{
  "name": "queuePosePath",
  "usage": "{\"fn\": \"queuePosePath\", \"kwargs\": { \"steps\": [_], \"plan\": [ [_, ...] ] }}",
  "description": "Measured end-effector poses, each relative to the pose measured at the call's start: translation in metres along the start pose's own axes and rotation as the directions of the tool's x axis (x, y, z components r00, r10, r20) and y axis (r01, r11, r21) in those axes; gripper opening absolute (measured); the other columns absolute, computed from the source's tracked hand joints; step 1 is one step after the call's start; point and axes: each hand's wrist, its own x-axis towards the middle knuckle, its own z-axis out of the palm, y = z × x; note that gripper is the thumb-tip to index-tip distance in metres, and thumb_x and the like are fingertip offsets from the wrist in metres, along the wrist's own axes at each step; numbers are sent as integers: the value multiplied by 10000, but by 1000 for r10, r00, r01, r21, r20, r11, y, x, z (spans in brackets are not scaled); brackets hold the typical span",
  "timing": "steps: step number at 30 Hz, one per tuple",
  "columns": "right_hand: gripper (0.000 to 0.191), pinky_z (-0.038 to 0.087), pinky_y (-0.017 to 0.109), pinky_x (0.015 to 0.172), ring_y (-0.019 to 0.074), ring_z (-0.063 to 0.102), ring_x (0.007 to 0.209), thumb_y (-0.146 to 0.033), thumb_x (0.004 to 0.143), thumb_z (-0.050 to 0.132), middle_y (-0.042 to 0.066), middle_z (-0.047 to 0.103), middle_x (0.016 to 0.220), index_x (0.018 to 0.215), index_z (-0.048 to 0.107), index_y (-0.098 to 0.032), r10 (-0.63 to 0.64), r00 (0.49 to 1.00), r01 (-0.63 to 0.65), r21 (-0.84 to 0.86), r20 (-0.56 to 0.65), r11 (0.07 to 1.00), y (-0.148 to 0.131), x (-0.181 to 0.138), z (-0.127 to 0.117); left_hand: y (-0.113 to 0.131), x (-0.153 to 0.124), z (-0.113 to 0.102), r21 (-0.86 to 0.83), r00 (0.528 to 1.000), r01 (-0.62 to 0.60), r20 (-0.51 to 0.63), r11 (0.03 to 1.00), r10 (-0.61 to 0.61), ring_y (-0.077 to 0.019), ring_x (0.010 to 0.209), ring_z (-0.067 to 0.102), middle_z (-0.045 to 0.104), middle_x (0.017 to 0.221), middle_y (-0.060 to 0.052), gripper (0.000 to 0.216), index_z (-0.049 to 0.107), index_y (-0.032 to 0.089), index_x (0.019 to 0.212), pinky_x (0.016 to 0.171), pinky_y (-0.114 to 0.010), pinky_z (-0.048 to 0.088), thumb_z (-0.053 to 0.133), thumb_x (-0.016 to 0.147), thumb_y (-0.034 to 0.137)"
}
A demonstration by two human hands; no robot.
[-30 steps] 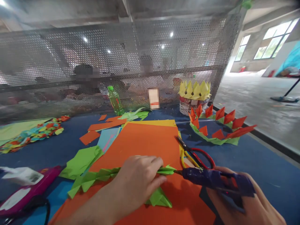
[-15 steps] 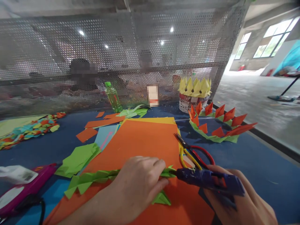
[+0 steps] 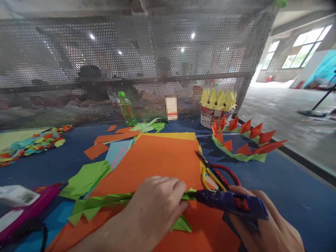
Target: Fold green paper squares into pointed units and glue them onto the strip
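My left hand [image 3: 159, 206] is closed on a strip of folded green paper [image 3: 102, 202] with pointed teeth, lying across orange paper sheets [image 3: 168, 157]. Its fingertips pinch the strip near the right end. In my right hand [image 3: 273, 224] is a dark blue hot glue gun [image 3: 231, 203], its nozzle pointing left and meeting the strip's right end beside my left fingers. Whether glue comes out cannot be seen. Below my left fingers, a green folded point [image 3: 181, 224] rests on the orange paper. Scissors [image 3: 210, 168] with red and yellow handles lie just beyond the glue gun.
A ring of green paper with orange points [image 3: 238, 157] lies at right, before a yellow paper crown [image 3: 219, 99] on a round container. A green bottle [image 3: 126, 110] stands at the back. Left are green sheets [image 3: 85, 178], a magenta tool [image 3: 34, 211] and colourful paper scraps [image 3: 36, 143].
The glue gun and my right hand have shifted slightly left. The strip's left end sits a little lower and further left. Both hands keep their hold.
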Motion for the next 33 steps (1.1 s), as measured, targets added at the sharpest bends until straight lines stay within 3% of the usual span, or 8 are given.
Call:
{"fn": "queuePosePath", "kwargs": {
  "steps": [8,16,23,33],
  "plan": [
    [321,574,269,554,212,755,710,-395,998,472,70,738,1021,1231,656,-275,-22,1000,22,5,20,1000,4,4,-2,2,-1,-2,7,1000,-5,-17,1000,5,-259,745,669,674,838,4,119,588,217,920,636,-346,423,693,966,249],
    [323,582,284,603,217,765,763,-369,1016,443,73,735,1067,1272,612,-270,33,999,-33,13,-17,999,-2,1,1,-1,0,-1,20,999,-12,-46,1000,13,-251,722,657,661,820,7,150,572,217,910,616,-342,397,687,981,283],
    [325,578,253,584,190,773,754,-376,1027,474,57,727,1066,1332,524,-274,-88,996,87,-33,-15,996,9,0,2,-3,1,-1,43,998,-22,-57,999,24,-266,707,661,644,795,1,179,558,210,878,610,-357,392,686,978,284],
    [304,566,275,565,207,771,762,-394,1054,432,67,718,1059,1316,528,-275,-68,997,65,-88,-32,994,9,0,1,-6,0,0,56,991,-36,-125,998,42,-268,684,660,625,774,6,177,555,212,880,593,-358,386,704,961,263]
  ]
}}
